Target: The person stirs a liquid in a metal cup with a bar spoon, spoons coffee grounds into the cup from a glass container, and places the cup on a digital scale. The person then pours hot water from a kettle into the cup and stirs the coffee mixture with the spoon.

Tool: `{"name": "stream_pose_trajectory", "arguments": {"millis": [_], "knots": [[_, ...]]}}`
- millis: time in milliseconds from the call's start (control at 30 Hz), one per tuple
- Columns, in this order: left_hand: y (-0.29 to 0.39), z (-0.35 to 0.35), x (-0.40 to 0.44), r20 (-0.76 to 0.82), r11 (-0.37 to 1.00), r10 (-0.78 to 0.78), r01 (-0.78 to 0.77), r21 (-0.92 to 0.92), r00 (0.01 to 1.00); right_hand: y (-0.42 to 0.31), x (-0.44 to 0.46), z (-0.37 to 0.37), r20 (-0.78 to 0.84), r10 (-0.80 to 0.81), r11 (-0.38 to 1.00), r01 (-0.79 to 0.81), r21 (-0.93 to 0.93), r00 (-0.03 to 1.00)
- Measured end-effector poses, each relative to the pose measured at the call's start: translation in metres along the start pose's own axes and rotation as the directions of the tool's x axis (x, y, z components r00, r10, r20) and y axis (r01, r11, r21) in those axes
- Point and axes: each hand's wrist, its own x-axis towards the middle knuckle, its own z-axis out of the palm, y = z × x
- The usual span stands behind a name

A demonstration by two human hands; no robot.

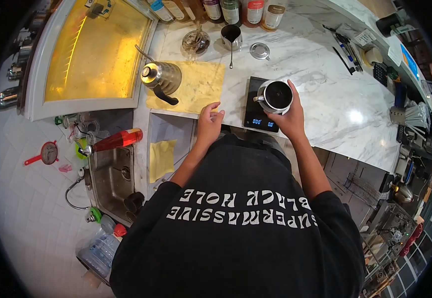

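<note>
My right hand (293, 114) is wrapped round a white cup (291, 102) with dark contents, its handle pointing left. The cup is over the right part of a black digital scale (252, 110); from above I cannot tell whether it touches it. The scale's display is lit and reads zeros. My left hand (210, 121) holds nothing; its fingers are loosely bent and apart, by the counter's front edge near a yellow cloth (203, 82). On that cloth stands a steel gooseneck kettle (169, 77) with a black handle.
Behind are a steel pitcher (232, 42) with a spoon, a glass vessel (196, 42), a round metal lid (259, 50) and several bottles (231, 12). Pens (347, 52) lie at the back right. At left are a sink (111, 176), a red bottle (118, 141) and a yellow-lit cabinet (89, 54).
</note>
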Motion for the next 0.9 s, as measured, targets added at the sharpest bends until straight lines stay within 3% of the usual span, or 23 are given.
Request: {"name": "stream_pose_trajectory", "arguments": {"millis": [433, 567, 667, 800, 900], "knots": [[0.002, 0.016, 0.005, 0.035, 1.000, 0.030, -0.030, 0.002, 0.999, 0.017, 0.004, 0.017, 0.018, -0.078, 0.997, 0.079, -0.020, 0.997], [0.007, 0.018, 0.008, 0.108, 1.000, 0.020, -0.020, -0.004, 0.994, 0.038, -0.021, 0.004, 0.030, 0.047, 0.996, -0.045, -0.081, 0.998], [0.012, 0.025, 0.011, 0.189, 0.998, 0.050, -0.054, 0.012, 0.981, 0.070, -0.045, 0.010, 0.211, 0.314, 0.871, -0.369, 0.324, 0.926], [0.017, 0.042, 0.019, 0.293, 0.996, 0.093, -0.088, -0.030, 0.952, 0.093, -0.056, 0.019, 0.248, 0.295, 0.853, -0.372, 0.366, 0.923], [0.023, 0.049, 0.023, 0.267, 0.999, 0.041, -0.031, -0.039, 0.963, 0.097, -0.055, 0.026, 0.220, 0.284, 0.882, -0.344, 0.322, 0.933]]}}
